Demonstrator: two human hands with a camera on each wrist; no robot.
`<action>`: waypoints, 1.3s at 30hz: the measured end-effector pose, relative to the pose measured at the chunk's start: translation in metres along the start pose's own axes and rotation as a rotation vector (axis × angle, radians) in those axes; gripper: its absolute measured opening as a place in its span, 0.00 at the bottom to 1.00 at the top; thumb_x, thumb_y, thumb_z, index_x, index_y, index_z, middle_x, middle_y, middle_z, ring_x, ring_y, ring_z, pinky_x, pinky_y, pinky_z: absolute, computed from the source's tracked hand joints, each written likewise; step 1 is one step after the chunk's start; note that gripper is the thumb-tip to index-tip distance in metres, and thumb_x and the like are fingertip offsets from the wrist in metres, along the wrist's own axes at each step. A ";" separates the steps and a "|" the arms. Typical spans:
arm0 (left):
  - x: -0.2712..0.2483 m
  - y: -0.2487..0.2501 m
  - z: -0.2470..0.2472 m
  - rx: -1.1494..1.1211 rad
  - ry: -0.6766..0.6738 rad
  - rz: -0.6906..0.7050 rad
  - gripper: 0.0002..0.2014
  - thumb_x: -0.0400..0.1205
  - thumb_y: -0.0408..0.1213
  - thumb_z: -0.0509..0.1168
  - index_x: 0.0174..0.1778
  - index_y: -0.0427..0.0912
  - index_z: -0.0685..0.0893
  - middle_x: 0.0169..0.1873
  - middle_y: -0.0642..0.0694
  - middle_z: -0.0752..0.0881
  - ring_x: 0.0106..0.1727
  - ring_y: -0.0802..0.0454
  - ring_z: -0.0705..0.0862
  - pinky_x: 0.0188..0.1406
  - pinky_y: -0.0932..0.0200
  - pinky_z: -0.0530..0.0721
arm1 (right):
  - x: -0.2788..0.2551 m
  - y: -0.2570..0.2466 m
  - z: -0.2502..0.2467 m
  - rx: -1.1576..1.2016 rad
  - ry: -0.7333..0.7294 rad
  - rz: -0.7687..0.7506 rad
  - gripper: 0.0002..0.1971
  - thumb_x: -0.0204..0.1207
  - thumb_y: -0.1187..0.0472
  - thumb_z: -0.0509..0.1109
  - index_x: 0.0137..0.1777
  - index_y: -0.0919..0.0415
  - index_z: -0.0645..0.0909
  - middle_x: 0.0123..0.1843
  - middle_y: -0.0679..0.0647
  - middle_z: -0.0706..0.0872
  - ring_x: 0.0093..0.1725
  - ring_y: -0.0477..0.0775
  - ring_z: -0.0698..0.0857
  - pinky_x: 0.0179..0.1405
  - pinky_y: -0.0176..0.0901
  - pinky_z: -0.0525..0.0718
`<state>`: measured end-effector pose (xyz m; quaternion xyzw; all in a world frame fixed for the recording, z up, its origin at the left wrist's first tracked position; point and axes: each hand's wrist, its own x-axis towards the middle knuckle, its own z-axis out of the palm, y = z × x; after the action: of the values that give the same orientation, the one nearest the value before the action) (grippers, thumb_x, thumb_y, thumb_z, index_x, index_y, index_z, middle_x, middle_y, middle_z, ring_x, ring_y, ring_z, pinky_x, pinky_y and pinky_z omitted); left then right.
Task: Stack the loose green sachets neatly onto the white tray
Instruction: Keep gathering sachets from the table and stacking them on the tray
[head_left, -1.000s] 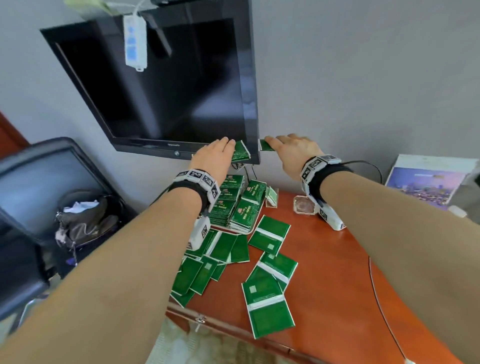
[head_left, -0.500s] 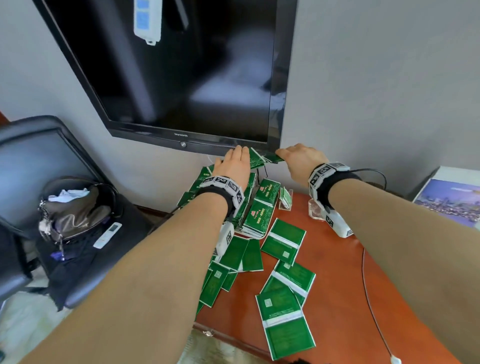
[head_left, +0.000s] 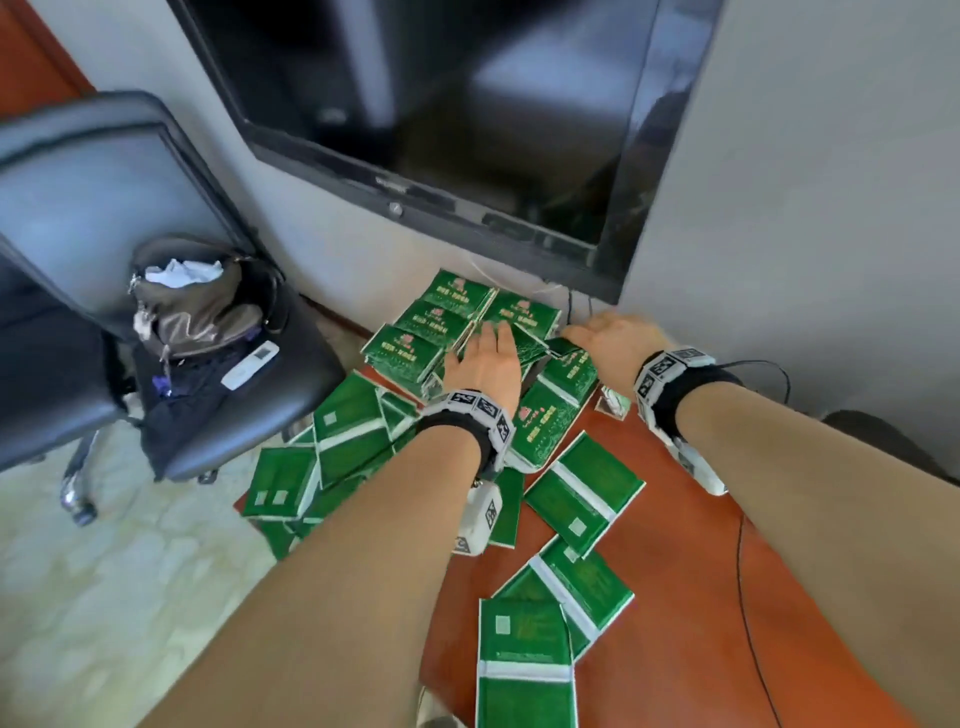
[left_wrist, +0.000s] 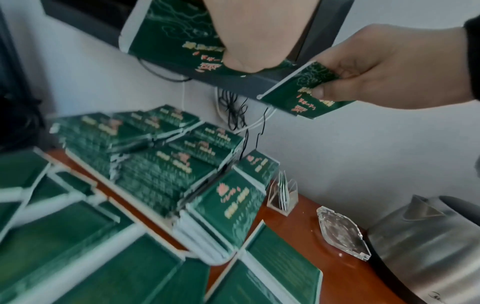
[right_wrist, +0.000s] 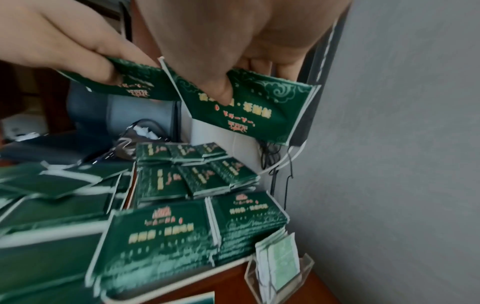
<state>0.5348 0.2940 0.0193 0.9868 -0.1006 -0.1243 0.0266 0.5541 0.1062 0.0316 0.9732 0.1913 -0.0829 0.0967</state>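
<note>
Both held sachets (right_wrist: 244, 107) half hidden under fingers (right_wrist: 218, 90).

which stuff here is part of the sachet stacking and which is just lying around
Part of the job:
- stacked sachets
- white tray
- loose sachets
- sachet held by left hand
- sachet held by right hand

Just lying about:
- bag on chair
- clear card holder
- glass ashtray
- metal kettle

Head view downward, wrist views close
</note>
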 end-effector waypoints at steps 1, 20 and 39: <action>-0.001 0.003 0.014 -0.021 -0.028 -0.032 0.41 0.84 0.32 0.63 0.88 0.36 0.45 0.87 0.36 0.52 0.86 0.40 0.58 0.82 0.34 0.63 | 0.006 0.001 0.013 -0.012 -0.012 -0.050 0.36 0.77 0.74 0.62 0.84 0.50 0.64 0.77 0.57 0.77 0.73 0.62 0.77 0.69 0.56 0.80; 0.031 0.071 0.134 -0.158 -0.096 -0.272 0.44 0.82 0.20 0.58 0.86 0.34 0.35 0.86 0.38 0.31 0.86 0.38 0.31 0.84 0.29 0.43 | 0.075 0.065 0.142 0.076 0.007 -0.281 0.45 0.74 0.75 0.66 0.88 0.47 0.55 0.89 0.55 0.53 0.86 0.69 0.52 0.84 0.67 0.49; 0.039 0.076 0.168 -0.030 -0.054 -0.251 0.40 0.89 0.52 0.50 0.87 0.31 0.39 0.87 0.35 0.39 0.88 0.39 0.39 0.85 0.31 0.42 | 0.076 0.060 0.164 0.264 0.035 -0.296 0.46 0.72 0.72 0.73 0.86 0.41 0.60 0.89 0.60 0.50 0.87 0.67 0.48 0.85 0.67 0.46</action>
<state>0.5149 0.2069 -0.1469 0.9874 0.0248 -0.1548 0.0230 0.6264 0.0424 -0.1329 0.9400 0.3215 -0.1037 -0.0482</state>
